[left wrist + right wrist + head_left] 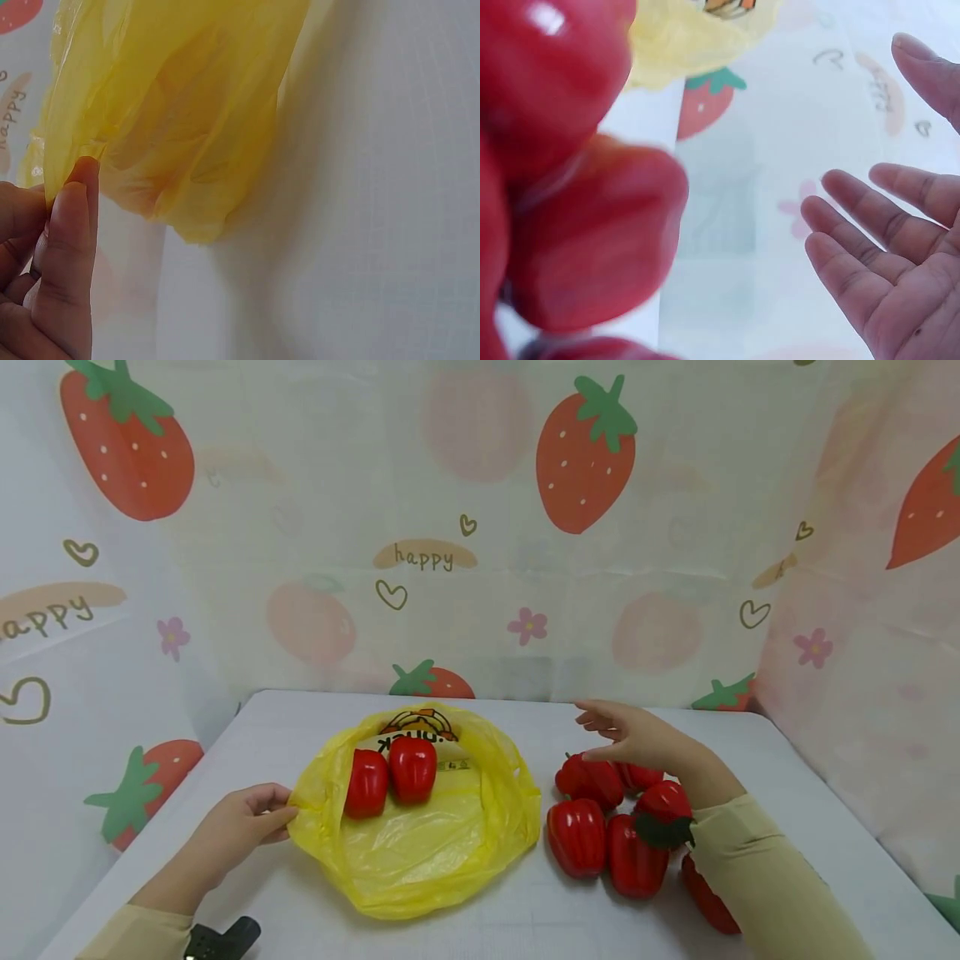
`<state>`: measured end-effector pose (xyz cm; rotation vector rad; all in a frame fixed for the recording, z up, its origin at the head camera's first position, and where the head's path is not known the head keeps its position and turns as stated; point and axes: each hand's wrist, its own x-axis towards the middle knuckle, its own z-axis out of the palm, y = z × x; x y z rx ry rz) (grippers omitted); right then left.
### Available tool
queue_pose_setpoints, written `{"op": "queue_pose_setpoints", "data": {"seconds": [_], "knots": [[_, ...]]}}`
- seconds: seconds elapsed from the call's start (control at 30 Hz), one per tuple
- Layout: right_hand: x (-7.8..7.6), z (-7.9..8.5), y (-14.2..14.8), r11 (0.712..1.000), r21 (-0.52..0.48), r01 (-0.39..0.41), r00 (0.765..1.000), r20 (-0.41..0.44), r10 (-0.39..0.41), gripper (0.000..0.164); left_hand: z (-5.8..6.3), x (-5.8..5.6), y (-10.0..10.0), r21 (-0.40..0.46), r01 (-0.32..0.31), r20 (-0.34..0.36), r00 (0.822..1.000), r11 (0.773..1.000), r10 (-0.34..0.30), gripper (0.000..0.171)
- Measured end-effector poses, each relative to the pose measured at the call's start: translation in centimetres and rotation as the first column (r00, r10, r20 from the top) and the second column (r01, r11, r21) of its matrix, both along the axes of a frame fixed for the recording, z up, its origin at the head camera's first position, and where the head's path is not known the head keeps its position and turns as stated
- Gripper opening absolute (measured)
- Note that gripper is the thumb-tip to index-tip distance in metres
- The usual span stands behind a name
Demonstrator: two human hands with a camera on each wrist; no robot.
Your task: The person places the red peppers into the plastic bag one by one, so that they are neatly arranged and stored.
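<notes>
We pinch the yellow bag (517, 814) with our left hand (242, 823) at its nine-o'clock rim. From our right hand (639, 737), fingers extended and holding nothing, it lies between eight and nine o'clock, loose red peppers (576, 838) at six.

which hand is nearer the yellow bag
Left. The left hand pinches the yellow bag at its rim; the right hand is apart, to its right, by the red peppers.
</notes>
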<state>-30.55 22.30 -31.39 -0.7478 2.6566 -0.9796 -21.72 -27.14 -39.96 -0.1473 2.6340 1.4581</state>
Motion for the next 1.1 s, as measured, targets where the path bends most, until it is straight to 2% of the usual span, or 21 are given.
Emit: {"op": "queue_pose_setpoints", "data": {"seconds": [0.23, 0.43, 0.63, 0.9, 1.1], "knots": [[1.1, -0.2, 3.2, 0.997, 0.031, 0.066, 0.998, 0.005, -0.066, 0.078, -0.2, 0.0, 0.0, 0.009, -0.004, -0.001, 1.0, 1.0, 0.004, 0.035], [2.3, -0.3, 5.7, 0.997, 0.031, 0.069, 0.998, -0.008, -0.069, 0.075, -0.2, 0.2, -0.1, 0.002, -0.006, -0.005, 1.0, 1.0, 0.006, 0.034], [3.2, -0.6, 7.9, 0.999, 0.012, 0.035, 0.999, -0.037, -0.034, 0.07, -0.3, 0.1, -0.2, 0.001, -0.002, -0.007, 1.0, 1.0, 0.002, 0.034], [4.3, -1.0, 10.7, 0.996, 0.056, 0.072, 0.995, -0.075, -0.067, 0.062, -0.1, 0.3, -0.2, -0.009, -0.005, -0.004, 1.0, 1.0, 0.005, 0.035], [5.5, -1.5, 12.4, 0.994, 0.058, 0.092, 0.995, -0.028, -0.091, 0.058, 0.0, 0.3, -0.1, -0.009, -0.004, -0.001, 1.0, 1.0, 0.004, 0.036]]}}
